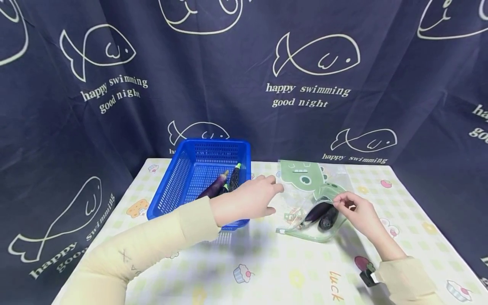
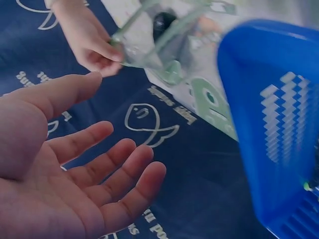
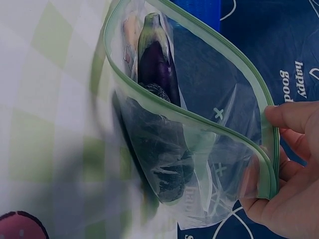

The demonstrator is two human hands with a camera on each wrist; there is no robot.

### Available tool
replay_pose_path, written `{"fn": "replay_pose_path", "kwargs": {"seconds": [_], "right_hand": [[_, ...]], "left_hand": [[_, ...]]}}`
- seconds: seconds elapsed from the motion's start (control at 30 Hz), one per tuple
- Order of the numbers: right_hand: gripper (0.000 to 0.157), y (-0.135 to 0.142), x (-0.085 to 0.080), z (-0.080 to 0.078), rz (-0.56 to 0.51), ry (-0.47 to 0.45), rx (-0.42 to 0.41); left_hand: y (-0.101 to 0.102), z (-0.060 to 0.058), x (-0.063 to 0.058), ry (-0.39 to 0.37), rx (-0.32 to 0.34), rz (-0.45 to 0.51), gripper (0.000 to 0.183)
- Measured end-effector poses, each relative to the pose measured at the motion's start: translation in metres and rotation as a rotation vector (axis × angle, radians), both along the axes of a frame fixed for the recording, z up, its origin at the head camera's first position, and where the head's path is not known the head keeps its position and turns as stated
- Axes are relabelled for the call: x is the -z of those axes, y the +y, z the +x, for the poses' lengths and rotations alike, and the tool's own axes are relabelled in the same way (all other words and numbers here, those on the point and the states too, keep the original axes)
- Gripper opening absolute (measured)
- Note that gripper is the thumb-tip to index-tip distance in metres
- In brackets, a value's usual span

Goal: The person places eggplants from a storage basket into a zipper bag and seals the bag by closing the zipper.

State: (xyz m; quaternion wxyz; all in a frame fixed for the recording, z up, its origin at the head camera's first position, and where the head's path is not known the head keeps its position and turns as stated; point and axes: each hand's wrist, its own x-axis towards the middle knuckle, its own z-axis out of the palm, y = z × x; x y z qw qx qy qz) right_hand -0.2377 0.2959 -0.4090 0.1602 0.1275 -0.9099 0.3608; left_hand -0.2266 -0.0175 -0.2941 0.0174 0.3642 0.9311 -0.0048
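Note:
My right hand (image 1: 355,208) pinches the green zip edge of a clear zip bag (image 3: 209,149) at one corner, and the bag's mouth gapes. Inside the bag lie two dark eggplants (image 1: 317,212), one with a pale green end showing in the right wrist view. A green cartoon dinosaur (image 1: 305,180) is printed on the bag. My left hand (image 1: 255,198) hovers between the basket and the bag, its fingers loosely bent and nothing in it. The blue basket (image 1: 167,186) holds several more eggplants (image 1: 215,186), partly hidden behind the left forearm.
A table (image 1: 282,275) with a checked, cake-patterned cloth carries the basket at back left and the bag right of centre. Behind it hangs a dark blue curtain (image 1: 236,84) printed with fish. A black strap (image 1: 367,277) sits at the right wrist.

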Motion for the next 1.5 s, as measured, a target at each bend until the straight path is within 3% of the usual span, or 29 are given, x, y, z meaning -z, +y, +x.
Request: {"fn": "replay_pose_path", "kwargs": {"seconds": [0.33,0.57,0.97,1.5], "right_hand": [[0.006,0.000,-0.002,0.003,0.005,0.001,0.003],[0.007,0.000,-0.001,0.002,0.006,0.003,-0.002],[0.007,-0.001,0.000,0.000,0.002,0.014,-0.003],[0.007,0.005,0.003,-0.001,0.001,0.015,-0.007]], "left_hand": [[-0.026,-0.012,0.002,-0.051,-0.057,-0.007,0.058],[-0.047,-0.020,0.002,-0.080,-0.144,-0.002,0.065],[-0.085,-0.048,0.014,-0.049,-0.213,0.039,0.069],[-0.110,-0.069,0.029,-0.125,-0.329,0.071,0.073]]}}
